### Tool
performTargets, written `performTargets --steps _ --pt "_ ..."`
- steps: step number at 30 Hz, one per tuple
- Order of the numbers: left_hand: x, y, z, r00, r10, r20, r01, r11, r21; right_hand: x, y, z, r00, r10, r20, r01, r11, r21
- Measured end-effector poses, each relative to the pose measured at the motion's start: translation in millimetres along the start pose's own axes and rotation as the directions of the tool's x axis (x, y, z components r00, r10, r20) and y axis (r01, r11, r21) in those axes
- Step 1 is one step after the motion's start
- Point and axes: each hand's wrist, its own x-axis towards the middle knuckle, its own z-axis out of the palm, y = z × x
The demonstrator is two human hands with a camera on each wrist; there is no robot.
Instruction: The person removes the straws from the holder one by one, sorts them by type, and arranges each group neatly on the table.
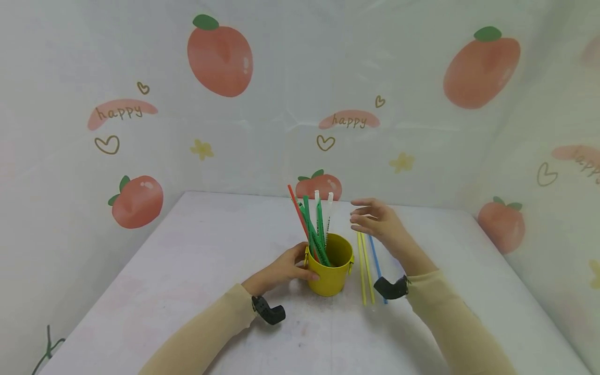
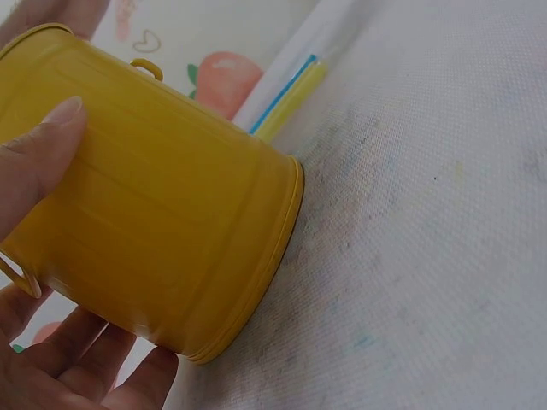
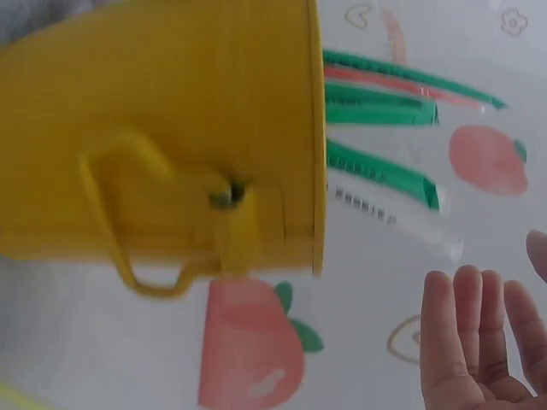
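A small yellow bucket (image 1: pixel 328 281) stands upright on the table, gripped at its left side by my left hand (image 1: pixel 283 268). In the left wrist view, the thumb (image 2: pixel 53 152) lies across the bucket's wall and the other fingers curve round the opposite side. Out of the bucket lean a red straw (image 1: pixel 296 204), several green-wrapped straws (image 3: pixel 385 111) and a white-wrapped straw (image 1: pixel 329 208). To the right of the bucket's rim, my right hand (image 1: pixel 382 221) hovers in the air, fingers extended and holding nothing.
Yellow straws (image 1: pixel 362 271) and a blue straw (image 1: pixel 376 260) lie on the white table (image 1: pixel 211 234), right of the bucket and below my right hand. Behind the table hangs a white curtain (image 1: pixel 281 62) with a fruit print. A green string (image 1: pixel 49 349) shows at lower left.
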Motion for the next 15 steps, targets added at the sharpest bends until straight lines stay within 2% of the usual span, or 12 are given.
performTargets --steps 8,15 --pt "-0.3 1.8 0.7 1.0 -0.009 -0.007 0.009 1.0 0.016 -4.8 -5.2 24.6 0.995 -0.097 0.035 0.097 0.995 -0.012" --pt "-2.0 4.1 1.6 1.0 -0.008 -0.007 0.008 1.0 0.002 -5.5 -5.1 41.1 0.986 -0.154 0.062 0.152 0.988 0.029"
